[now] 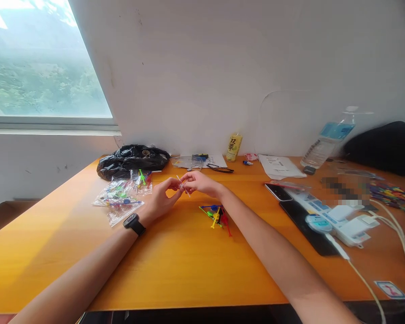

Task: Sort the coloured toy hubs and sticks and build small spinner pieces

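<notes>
Above the middle of the table, my left hand (164, 195) and my right hand (200, 182) meet with fingertips pinched together. Between them is a small white plastic piece with a thin stick (188, 192) poking out; the fingers hide most of it. A black watch (134, 223) is on my left wrist. Just below my right hand lies a little heap of coloured plastic pieces (216, 216) in blue, yellow, green and red. To the left of my left hand, clear plastic bags (119, 198) hold more such coloured pieces.
A black plastic bag (131, 161) lies at the back left. Along the wall stand a yellow drink carton (234, 147) and a tilted water bottle (327, 139), with papers (281, 166) between. At right are a phone (278, 192), a power strip (337, 220) and cables (364, 279).
</notes>
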`<state>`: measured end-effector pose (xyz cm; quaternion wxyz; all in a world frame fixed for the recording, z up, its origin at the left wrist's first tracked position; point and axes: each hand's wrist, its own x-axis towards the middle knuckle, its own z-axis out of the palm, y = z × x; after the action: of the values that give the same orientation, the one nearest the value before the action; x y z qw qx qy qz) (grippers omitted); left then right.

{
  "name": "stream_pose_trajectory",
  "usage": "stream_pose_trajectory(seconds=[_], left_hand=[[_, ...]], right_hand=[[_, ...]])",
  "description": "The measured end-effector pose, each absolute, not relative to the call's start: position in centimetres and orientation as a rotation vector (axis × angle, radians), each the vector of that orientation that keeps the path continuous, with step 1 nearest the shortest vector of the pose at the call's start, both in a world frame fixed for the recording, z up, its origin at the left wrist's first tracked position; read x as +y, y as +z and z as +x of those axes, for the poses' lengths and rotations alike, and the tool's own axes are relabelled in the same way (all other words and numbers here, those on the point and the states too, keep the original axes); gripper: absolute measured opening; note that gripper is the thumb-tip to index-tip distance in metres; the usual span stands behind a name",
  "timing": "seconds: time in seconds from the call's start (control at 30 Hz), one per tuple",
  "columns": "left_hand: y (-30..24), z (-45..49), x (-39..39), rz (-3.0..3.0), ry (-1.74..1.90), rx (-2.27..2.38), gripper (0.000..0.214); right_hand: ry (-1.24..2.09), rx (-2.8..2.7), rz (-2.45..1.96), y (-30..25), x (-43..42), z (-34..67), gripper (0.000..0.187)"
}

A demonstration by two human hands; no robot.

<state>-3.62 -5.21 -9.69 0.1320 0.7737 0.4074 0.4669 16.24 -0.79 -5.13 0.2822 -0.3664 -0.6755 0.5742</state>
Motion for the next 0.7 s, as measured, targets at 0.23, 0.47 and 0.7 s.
stream_pose_trajectory(seconds=[0.23, 0.47, 0.7], left_hand=[[-9.6, -3.6, -5.5, 2.304, 1.317, 1.149, 0.016], [-9.1, -3.4, -6.0, 2.287, 1.357, 1.171, 0.016], [-8.9, -3.2, -6.2, 2.274, 1.264, 1.113, 0.020]], right_hand=[[1.533, -1.832, -0.965, -5.7, -0.4, 16.5, 0.017], [1.528, -1.842, -0.871, -5.3, -0.4, 16.6, 0.022], [1.261, -2.100, -1.049, -5.5, -1.0, 16.2, 0.015]])
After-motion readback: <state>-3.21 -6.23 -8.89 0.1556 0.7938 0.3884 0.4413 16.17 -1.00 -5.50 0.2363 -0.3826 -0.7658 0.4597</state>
